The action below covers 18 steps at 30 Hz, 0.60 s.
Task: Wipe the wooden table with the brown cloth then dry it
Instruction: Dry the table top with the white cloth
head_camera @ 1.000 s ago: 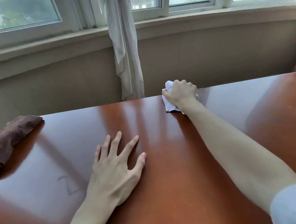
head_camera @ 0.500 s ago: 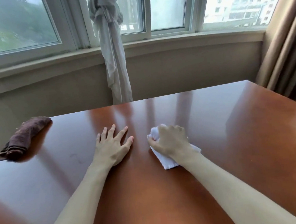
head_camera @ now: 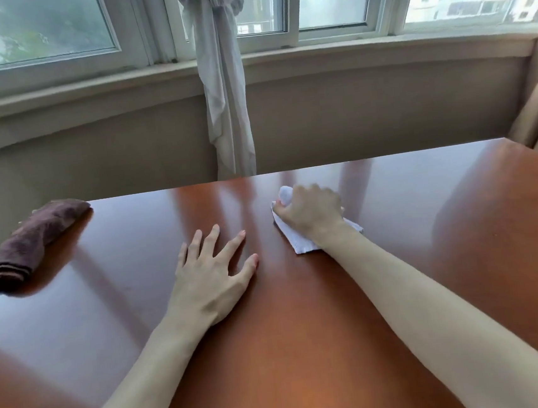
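Table, glossy reddish-brown wood, is being dried: wet wiping is judged finished. Brown terry cloth is left folded at the far left edge, untouched. Left hand is laid flat, fingers spread, bracing. Right hand is curled round a crumpled white cloth, now pushed farther away than half a second ago; another drying stroke is implied.

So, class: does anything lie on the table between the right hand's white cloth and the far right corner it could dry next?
Nothing visible does. The right hand grips the white cloth, and the wooden table toward that corner shows only bare surface.
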### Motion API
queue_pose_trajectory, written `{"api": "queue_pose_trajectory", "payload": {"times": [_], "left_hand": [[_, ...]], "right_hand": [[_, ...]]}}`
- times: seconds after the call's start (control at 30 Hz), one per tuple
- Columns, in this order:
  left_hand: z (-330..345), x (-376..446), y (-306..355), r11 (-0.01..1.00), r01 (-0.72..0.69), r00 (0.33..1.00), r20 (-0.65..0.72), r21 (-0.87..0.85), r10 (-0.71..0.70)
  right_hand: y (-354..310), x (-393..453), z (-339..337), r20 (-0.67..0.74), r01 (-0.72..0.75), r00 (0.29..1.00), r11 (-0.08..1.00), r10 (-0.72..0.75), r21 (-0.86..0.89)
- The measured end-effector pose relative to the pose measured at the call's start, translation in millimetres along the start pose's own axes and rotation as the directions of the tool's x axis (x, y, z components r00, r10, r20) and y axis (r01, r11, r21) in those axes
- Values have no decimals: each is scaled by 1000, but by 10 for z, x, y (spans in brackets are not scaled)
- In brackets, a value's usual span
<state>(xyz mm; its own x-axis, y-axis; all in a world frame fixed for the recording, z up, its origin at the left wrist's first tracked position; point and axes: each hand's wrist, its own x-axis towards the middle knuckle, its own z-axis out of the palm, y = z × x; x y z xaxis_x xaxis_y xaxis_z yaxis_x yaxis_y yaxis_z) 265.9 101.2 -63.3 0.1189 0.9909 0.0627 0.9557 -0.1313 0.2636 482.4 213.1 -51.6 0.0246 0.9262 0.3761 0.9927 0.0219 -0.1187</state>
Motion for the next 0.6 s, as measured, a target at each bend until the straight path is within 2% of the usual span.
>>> {"api": "queue_pose_trajectory", "payload": {"times": [0.17, 0.27, 0.43, 0.6], "left_hand": [[108, 26, -53, 1000, 14, 996, -89, 12, -13], [125, 72, -63, 1000, 25, 994, -103, 8, -24], [67, 75, -51, 999, 34, 999, -32, 10, -33], [-1, 58, 18, 1000, 26, 999, 40, 17, -26]], "right_hand": [[427, 1185, 339, 29, -142, 989, 989, 143, -38], [475, 1384, 434, 30, -176, 984, 983, 178, -41], [352, 773, 207, 27, -127, 991, 991, 128, -32], [182, -423, -335, 145, -9, 989, 1000, 5, 23]]}}
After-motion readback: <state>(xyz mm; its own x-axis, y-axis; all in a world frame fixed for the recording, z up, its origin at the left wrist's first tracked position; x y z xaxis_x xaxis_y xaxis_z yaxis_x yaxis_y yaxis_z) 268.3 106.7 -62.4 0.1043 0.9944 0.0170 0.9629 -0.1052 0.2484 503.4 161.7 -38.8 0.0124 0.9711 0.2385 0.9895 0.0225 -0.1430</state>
